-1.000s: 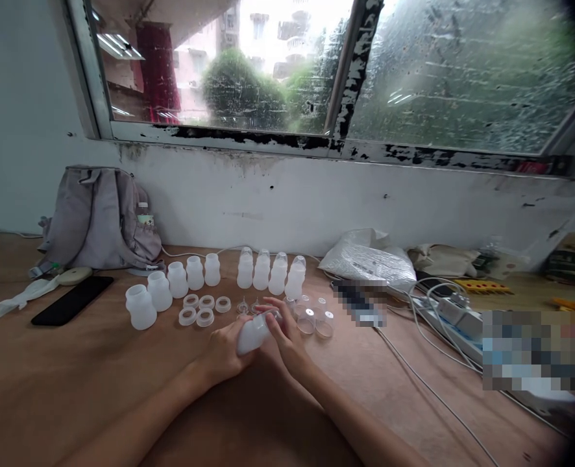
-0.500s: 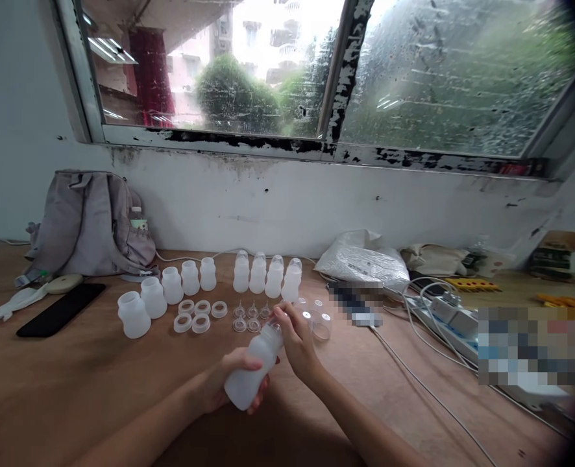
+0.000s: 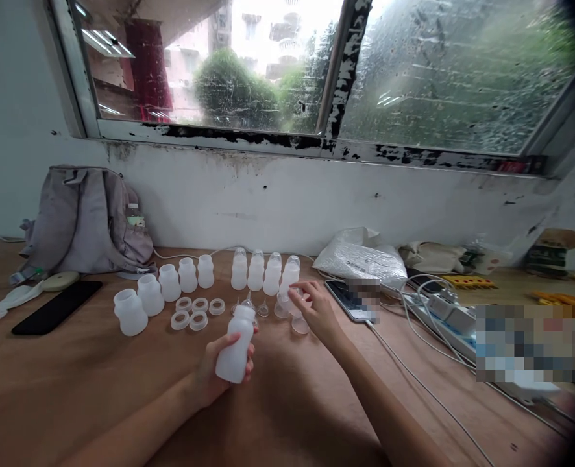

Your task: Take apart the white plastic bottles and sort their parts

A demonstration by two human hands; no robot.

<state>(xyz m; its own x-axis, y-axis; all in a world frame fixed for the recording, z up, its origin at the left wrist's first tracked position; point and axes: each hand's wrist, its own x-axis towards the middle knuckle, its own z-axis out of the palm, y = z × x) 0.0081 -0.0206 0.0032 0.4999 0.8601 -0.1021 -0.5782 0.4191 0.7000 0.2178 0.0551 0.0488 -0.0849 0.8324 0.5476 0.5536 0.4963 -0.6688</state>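
Note:
Wrapped in my left hand (image 3: 224, 363) is a frosted white baby bottle (image 3: 235, 350), tilted slightly, with a clear nipple pointing up from its collar. My right hand (image 3: 317, 308) is over the clear dome caps (image 3: 300, 324), fingers stretched and apart; whether a fingertip touches a cap is hard to see. Clear nipples (image 3: 263, 309) stand behind the held bottle, partly hidden by it. To their left lie several white collar rings (image 3: 198, 320). Several capped bottles (image 3: 256, 271) stand in a row behind. A curved row of open bottles (image 3: 150, 296) stands at the left.
A grey backpack (image 3: 80, 220) and a black phone-like slab (image 3: 58, 308) are on the left. Right of my right hand lie a phone (image 3: 346, 299) with a cable, a silvery plastic bag (image 3: 363, 256) and a power strip (image 3: 436, 327) with chargers. A wall and window rise behind.
My right hand has left the top of the held bottle and moved right to the caps. The bottle in my left hand is more upright, its nipple now showing.

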